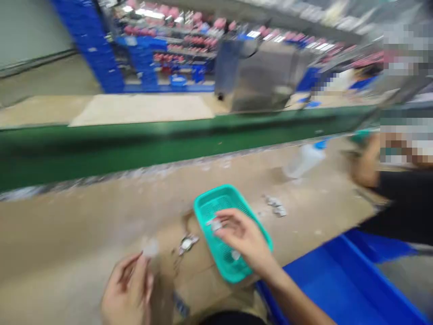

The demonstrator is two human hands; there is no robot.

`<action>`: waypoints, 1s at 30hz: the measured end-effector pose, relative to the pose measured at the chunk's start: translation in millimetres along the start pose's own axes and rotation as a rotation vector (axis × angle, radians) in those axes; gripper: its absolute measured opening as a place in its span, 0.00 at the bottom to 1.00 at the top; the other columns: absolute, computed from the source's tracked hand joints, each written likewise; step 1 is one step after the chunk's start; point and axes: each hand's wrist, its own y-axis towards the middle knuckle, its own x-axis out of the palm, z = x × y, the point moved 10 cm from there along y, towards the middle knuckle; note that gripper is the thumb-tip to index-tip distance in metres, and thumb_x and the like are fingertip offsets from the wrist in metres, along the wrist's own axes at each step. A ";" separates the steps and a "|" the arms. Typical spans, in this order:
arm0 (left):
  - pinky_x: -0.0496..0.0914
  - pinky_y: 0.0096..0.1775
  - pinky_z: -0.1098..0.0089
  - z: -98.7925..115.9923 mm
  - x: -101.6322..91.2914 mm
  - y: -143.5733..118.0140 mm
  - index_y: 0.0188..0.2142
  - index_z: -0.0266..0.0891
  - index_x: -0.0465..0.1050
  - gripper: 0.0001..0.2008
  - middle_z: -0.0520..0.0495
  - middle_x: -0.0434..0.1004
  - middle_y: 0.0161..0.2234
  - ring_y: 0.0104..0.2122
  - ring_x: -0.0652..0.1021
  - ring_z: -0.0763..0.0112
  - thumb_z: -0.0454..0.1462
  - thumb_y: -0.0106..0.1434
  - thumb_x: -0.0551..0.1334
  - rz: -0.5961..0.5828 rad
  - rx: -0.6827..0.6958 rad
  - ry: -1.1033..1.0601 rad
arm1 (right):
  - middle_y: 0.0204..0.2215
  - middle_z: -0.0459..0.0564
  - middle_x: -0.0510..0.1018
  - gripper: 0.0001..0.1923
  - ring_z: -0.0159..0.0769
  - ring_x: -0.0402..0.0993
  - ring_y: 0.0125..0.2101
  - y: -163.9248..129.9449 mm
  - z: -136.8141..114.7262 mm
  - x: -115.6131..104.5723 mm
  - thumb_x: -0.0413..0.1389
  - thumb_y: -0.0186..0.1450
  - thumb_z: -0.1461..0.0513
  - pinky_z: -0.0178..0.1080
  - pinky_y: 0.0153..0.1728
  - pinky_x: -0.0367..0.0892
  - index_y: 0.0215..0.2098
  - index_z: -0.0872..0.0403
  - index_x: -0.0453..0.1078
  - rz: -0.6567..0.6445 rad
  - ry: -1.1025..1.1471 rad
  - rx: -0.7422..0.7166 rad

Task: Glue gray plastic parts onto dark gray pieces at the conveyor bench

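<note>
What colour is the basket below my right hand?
The basket is turquoise green; the head view shows it best.

Gap between basket (223,248) and bottle (303,160), small pieces (279,210) in it

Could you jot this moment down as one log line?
left grip: holds small hazy whitish piece | right grip: holds small white piece, over turquoise rectangular plastic basket | right of basket: small greyish pieces

No readable text or labels
</note>
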 end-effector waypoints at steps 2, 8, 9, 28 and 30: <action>0.65 0.19 0.80 11.4 -41.5 -10.2 0.34 0.37 0.70 0.16 0.55 0.70 0.24 0.19 0.70 0.80 0.45 0.52 0.68 0.260 0.075 0.044 | 0.37 0.51 0.77 0.14 0.37 0.74 0.39 -4.0 -8.9 -17.6 0.62 0.58 0.56 0.42 0.44 0.71 0.41 0.52 0.70 0.115 -0.139 -0.090; 0.70 0.27 0.75 7.0 -67.8 -33.4 0.38 0.38 0.70 0.11 0.50 0.74 0.29 0.26 0.74 0.74 0.41 0.58 0.64 0.140 0.159 0.286 | 0.38 0.48 0.78 0.16 0.41 0.76 0.40 -16.2 -6.5 -46.8 0.64 0.57 0.58 0.47 0.44 0.72 0.43 0.48 0.71 0.309 -0.245 -0.133; 0.71 0.31 0.72 4.9 -63.7 -39.7 0.40 0.39 0.71 0.12 0.48 0.76 0.33 0.29 0.76 0.72 0.39 0.57 0.64 0.043 0.150 0.335 | 0.38 0.48 0.77 0.16 0.41 0.76 0.40 -19.9 -5.5 -46.2 0.64 0.57 0.58 0.48 0.45 0.72 0.43 0.48 0.71 0.309 -0.247 -0.125; 0.64 0.45 0.58 -11.8 -12.3 -100.3 0.48 0.45 0.66 0.21 0.45 0.74 0.43 0.45 0.70 0.57 0.38 0.55 0.66 -0.368 0.382 0.770 | 0.40 0.51 0.76 0.19 0.36 0.75 0.41 -54.2 28.4 16.6 0.59 0.60 0.61 0.35 0.40 0.74 0.50 0.48 0.64 -0.224 -0.307 -0.131; 0.65 0.46 0.59 -13.3 -12.0 -100.9 0.48 0.45 0.65 0.22 0.45 0.72 0.43 0.45 0.70 0.59 0.38 0.54 0.67 -0.371 0.320 0.691 | 0.40 0.51 0.76 0.19 0.36 0.75 0.42 -61.8 37.4 27.8 0.59 0.60 0.61 0.37 0.43 0.73 0.49 0.48 0.63 -0.302 -0.276 -0.049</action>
